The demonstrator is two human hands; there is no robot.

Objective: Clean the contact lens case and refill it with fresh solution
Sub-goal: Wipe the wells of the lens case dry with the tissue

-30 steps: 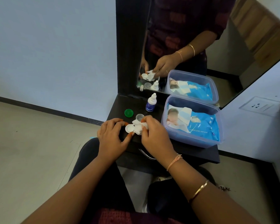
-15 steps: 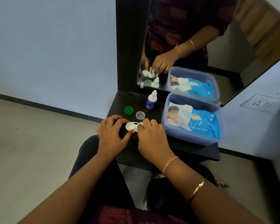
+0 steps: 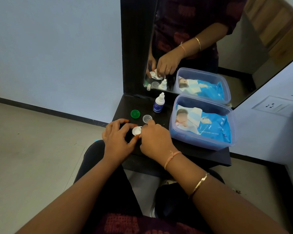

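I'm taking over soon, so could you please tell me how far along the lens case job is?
Done: green cap and clear cap are off, on the shelf. In hand: left hand holds the lens case, its visible well looking empty; right hand covers the other well. Left: refilling; the solution bottle stands untouched.

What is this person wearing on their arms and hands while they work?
Both forearms are bare. Behind the right hand sit a thin peach thread bracelet and, further up, a slim gold bangle. The left hand and wrist show no jewellery.
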